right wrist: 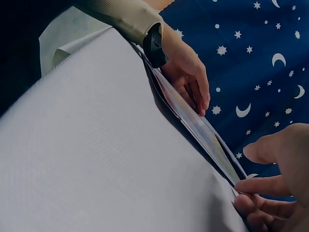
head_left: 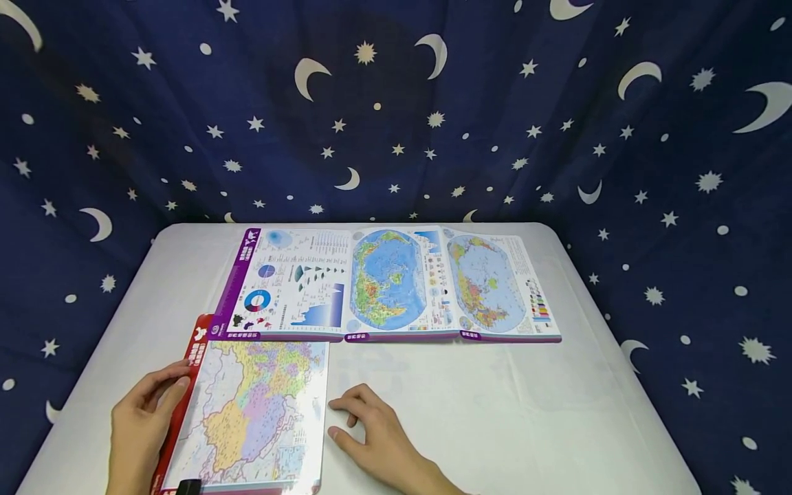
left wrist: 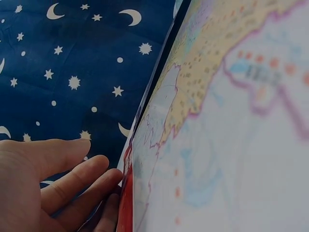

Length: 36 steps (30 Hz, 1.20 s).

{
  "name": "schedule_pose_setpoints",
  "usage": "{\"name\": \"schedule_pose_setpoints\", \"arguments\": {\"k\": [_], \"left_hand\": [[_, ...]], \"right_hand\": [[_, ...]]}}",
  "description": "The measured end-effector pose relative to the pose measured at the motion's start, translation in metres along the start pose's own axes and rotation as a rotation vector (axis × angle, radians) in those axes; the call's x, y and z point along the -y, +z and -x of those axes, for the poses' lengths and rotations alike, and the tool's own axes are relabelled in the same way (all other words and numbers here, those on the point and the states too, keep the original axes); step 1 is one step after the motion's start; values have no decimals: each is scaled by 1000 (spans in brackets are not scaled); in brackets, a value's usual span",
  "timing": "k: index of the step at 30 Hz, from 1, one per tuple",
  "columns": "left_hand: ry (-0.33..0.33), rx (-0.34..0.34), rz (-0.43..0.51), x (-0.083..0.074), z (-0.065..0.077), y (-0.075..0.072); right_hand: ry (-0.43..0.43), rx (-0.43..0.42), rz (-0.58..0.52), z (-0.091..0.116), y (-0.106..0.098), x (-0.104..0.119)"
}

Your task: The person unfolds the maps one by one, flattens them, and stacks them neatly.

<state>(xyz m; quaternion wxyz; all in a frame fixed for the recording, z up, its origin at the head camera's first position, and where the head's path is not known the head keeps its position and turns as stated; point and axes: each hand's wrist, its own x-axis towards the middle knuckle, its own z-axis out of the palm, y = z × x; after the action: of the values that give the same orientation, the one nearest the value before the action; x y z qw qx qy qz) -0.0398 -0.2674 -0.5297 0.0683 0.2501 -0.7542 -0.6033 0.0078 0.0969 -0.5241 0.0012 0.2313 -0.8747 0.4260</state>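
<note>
A folded map (head_left: 260,412) with a red left border lies near the front left of the table, its top edge under a purple-bordered map. My left hand (head_left: 145,419) rests along the red border, fingers loosely bent; in the left wrist view the fingertips (left wrist: 113,176) touch the map's edge while the thumb stays apart. Beside the map's right edge is my right hand (head_left: 380,433), its index and thumb spread with nothing between them. The right wrist view has its fingertips (right wrist: 241,186) at the map's edge.
Unfolded across the table's back half is the purple-bordered map (head_left: 396,282), showing two world maps and a chart panel. A white cloth covers the table (head_left: 495,412). A dark blue curtain (head_left: 396,82) with moons and stars surrounds its back and sides.
</note>
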Motion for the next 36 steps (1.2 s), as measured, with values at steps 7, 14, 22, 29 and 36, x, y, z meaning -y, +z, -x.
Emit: {"name": "schedule_pose_setpoints", "arguments": {"k": [7, 14, 22, 29, 36], "left_hand": [[-66, -5, 67, 0, 3, -2], [-82, -32, 1, 0, 7, -3], [-28, -146, -297, -1, 14, -5], [97, -252, -469, 0, 16, -4], [197, -257, -532, -2, 20, -3]], "right_hand": [[-5, 10, 12, 0, 1, 1], [0, 38, 10, 0, 3, 0], [13, 37, 16, 0, 4, 1], [31, 22, 22, -1, 4, 3], [43, 8, 21, -3, 5, 5]]}}
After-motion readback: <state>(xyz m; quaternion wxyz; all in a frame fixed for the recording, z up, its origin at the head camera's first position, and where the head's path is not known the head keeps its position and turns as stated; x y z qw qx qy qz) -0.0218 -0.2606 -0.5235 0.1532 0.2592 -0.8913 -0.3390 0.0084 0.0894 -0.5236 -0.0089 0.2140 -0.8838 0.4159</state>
